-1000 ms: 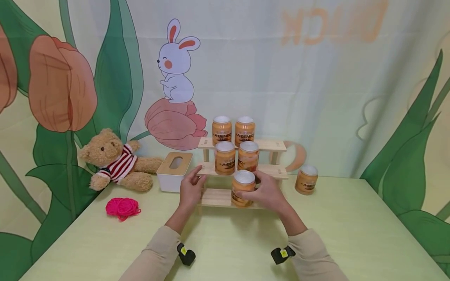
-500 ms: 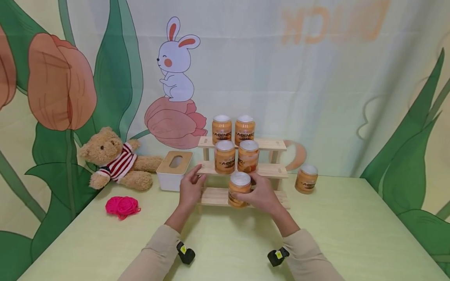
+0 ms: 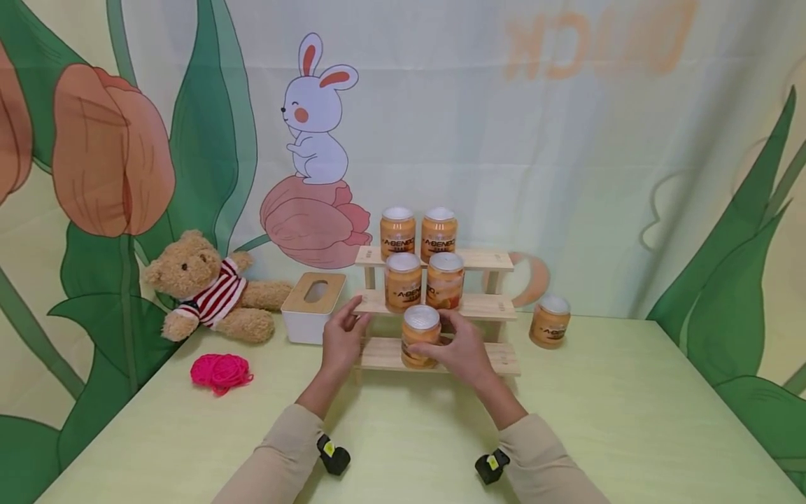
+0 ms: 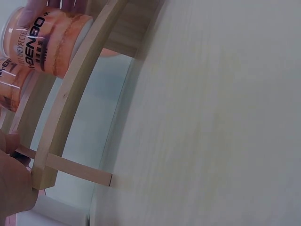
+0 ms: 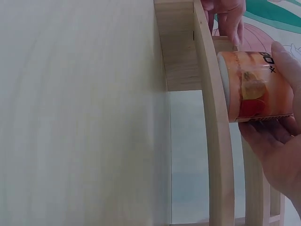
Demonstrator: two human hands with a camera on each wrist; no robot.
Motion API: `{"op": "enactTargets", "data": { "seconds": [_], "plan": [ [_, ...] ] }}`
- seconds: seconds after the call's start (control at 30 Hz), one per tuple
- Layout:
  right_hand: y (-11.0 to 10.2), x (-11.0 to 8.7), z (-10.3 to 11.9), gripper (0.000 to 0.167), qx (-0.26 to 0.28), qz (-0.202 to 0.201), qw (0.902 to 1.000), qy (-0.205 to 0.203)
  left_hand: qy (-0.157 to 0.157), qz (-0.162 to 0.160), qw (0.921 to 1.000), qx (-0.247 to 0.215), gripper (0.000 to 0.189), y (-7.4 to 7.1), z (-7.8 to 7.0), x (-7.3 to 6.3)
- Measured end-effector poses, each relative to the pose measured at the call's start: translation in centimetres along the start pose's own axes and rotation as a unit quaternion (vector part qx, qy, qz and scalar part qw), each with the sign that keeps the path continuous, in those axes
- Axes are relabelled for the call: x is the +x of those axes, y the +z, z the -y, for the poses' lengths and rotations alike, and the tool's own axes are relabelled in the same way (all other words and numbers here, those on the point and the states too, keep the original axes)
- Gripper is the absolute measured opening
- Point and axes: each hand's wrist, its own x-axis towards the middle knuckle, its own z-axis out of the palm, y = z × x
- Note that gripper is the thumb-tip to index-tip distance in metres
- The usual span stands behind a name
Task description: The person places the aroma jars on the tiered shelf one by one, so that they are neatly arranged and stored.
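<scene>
My right hand (image 3: 464, 351) grips an orange can (image 3: 412, 334) with a silvery lid, thumb in front and fingers round its far side. The can is upright over the lowest tier of a three-step wooden rack (image 3: 379, 352). In the right wrist view, the base of this can (image 5: 254, 89) is right at the tier's front board, its fruit picture showing. My left hand (image 3: 341, 344) holds the rack's left end at the middle tier, fingertips on the board's edge. Two matching cans (image 3: 403, 285) stand on the middle tier, and two more (image 3: 397, 234) on the top one.
Another orange can (image 3: 550, 323) stands on the table, right of the rack. To the left are a white tissue box (image 3: 303, 323) with a wooden lid, a teddy bear (image 3: 214, 290) in a striped shirt and a pink yarn bundle (image 3: 220, 372). A printed curtain (image 3: 567, 168) hangs behind.
My right hand has moved the can left along the lowest tier, from under the right middle can to nearer the tier's middle. The left hand keeps its place on the rack.
</scene>
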Motion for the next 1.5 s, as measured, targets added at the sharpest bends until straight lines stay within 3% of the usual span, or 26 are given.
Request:
{"op": "enactTargets", "data": {
  "seconds": [0.33,0.87,1.13,1.5],
  "plan": [
    [0.4,0.3,-0.2,0.063,-0.035,-0.016,0.9967,-0.072,-0.005,-0.005,1.0000,-0.002,0.044,-0.2,-0.1,-0.1],
    [0.2,0.0,-0.3,0.064,0.000,-0.022,0.9995,-0.023,-0.001,-0.003,1.0000,0.001,0.044,0.1,0.1,-0.1],
    [-1.6,0.3,0.3,0.029,0.002,-0.103,0.9946,-0.017,-0.004,-0.003,1.0000,0.008,0.044,0.2,-0.2,-0.2],
    [-5.4,0.8,-1.0,0.027,-0.051,-0.153,0.9866,-0.025,-0.003,-0.001,1.0000,0.009,0.044,0.1,-0.1,0.0]
  ]
}}
